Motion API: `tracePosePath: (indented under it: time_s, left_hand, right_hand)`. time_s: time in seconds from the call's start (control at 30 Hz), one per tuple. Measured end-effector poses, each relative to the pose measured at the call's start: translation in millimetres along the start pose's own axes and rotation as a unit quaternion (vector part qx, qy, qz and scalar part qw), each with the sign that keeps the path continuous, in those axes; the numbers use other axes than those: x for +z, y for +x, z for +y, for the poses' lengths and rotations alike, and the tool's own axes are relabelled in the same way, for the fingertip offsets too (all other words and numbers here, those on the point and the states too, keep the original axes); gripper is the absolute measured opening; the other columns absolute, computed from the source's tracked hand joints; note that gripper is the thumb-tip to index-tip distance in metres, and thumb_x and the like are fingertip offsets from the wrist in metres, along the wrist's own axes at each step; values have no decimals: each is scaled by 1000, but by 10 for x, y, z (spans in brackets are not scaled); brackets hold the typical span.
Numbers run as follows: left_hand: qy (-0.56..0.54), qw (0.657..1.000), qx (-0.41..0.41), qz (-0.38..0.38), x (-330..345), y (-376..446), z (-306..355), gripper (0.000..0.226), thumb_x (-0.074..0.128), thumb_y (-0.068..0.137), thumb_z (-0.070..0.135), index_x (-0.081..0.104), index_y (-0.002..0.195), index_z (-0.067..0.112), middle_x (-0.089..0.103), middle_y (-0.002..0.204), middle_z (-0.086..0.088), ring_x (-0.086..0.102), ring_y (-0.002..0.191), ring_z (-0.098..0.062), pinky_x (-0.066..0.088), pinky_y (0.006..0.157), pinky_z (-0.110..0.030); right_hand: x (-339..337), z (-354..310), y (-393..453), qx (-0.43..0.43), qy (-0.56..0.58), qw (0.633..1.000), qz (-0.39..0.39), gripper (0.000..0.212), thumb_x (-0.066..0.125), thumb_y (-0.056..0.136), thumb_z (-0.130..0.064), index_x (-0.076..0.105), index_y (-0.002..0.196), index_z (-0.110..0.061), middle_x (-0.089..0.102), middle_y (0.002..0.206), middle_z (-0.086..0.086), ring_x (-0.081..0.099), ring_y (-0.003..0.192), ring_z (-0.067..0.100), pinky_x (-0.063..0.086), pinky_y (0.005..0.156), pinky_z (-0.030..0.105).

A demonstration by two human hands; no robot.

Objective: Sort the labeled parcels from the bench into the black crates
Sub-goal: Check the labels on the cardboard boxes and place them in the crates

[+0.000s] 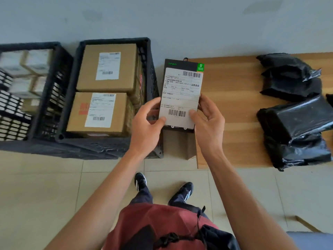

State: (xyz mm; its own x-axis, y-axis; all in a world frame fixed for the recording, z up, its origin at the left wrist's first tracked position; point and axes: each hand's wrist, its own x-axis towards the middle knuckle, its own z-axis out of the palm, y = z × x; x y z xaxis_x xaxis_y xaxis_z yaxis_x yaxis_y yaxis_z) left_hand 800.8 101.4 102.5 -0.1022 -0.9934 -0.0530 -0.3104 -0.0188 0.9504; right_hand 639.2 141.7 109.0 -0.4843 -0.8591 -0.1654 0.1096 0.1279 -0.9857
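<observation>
— Parcel [182,95] first: where is it?

— From the head camera, a flat dark packet with a white shipping label, held up between both hands, in the air over the gap between the near crate [147,73] and the counter [232,109]. Its long axis runs away from the person, barcode end nearest.

— And the hands?

— Left hand [146,123] pinches the lower left edge, thumb on the label; right hand [209,121] grips the lower right edge the same way. Both are closed on it.

— Which way does it have to go?

— Left, I'd judge. The near crate with brown boxes [106,67] sits just beside the left hand; a second crate [45,98] of small white boxes lies further left. Black bagged parcels [292,112] wait on the counter to the right.
</observation>
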Motion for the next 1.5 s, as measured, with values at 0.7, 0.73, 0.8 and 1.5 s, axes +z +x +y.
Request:
tracePosePath:
  time_s: [0.7, 0.73, 0.8, 1.5]
  left_hand:
    - [-42, 982, -46, 179, -3447, 79, -1141, 50, 68, 94, -2, 62, 138, 20, 68, 129, 3, 65, 117, -12, 62, 86, -30]
    - [-46, 981, -50, 183, -3563, 85, -1176, 50, 68, 94, -3, 62, 137, 20, 68, 129, 3, 66, 117, -12, 62, 86, -31]
    - [-52, 979, -54, 190, -3765, 100, -1233, 50, 68, 93, -4, 63, 137, 20, 68, 129, 2, 66, 117, -12, 62, 87, -31]
    - [17, 951, -142, 273, -4848, 694, -1498, 43, 63, 100, 8, 62, 138, 27, 67, 127, 19, 61, 110, 10, 57, 89, -17]
  right_hand:
    - [3610, 183, -828, -10, -51, 983, -174, 51, 67, 98, -1, 59, 144, -22, 69, 134, -13, 63, 124, -2, 58, 89, 20]
    - [3735, 192, -856, -6, -46, 982, -182, 51, 66, 98, 0, 59, 144, -21, 69, 134, -12, 64, 123, -1, 59, 90, 21]
    - [3942, 212, -891, -3, -41, 979, -198, 51, 65, 98, 2, 59, 145, -17, 68, 137, -8, 65, 124, 2, 59, 92, 24]
    - [5479, 393, -394, 4, -71, 936, -345, 51, 61, 100, 4, 60, 145, -20, 69, 134, -10, 65, 123, 3, 59, 88, 22]
